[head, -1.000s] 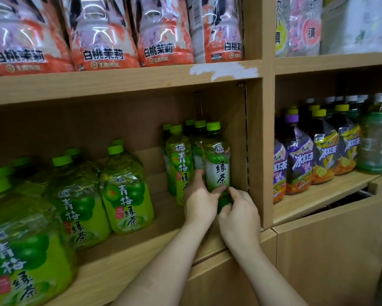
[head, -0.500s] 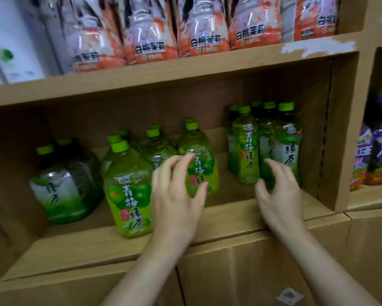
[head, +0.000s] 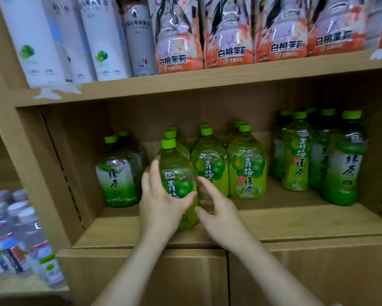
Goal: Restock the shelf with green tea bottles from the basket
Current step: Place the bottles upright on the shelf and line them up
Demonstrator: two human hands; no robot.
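**Hand closes on green plum tea at the shelf front**

A person's left hand (head: 163,204) grips a wide green plum tea bottle (head: 175,171) that stands upright near the front edge of the middle shelf compartment (head: 296,221), fingers round its left side and thumb across the label; the right hand (head: 221,215) is just beside the bottle's right side, fingers spread and loose, holding nothing; whether its thumb touches the plastic cannot be told.

Two files of matching green-capped bottles (head: 246,171) stand behind and to the right of it, shoulder to shoulder; to the left is a short file of wide green tea bottles (head: 117,177) with white-and-green labels; by the compartment's right wall is a cluster of slim bottles (head: 344,168), some labelled green tea and some green plum.

The upper shelf (head: 207,81) carries orange-labelled peach jasmine bottles (head: 229,40) and, left of them, tall white bottles (head: 106,40) printed with a lime; the neighbouring compartment at lower left holds clear water bottles (head: 15,235) with silver caps.
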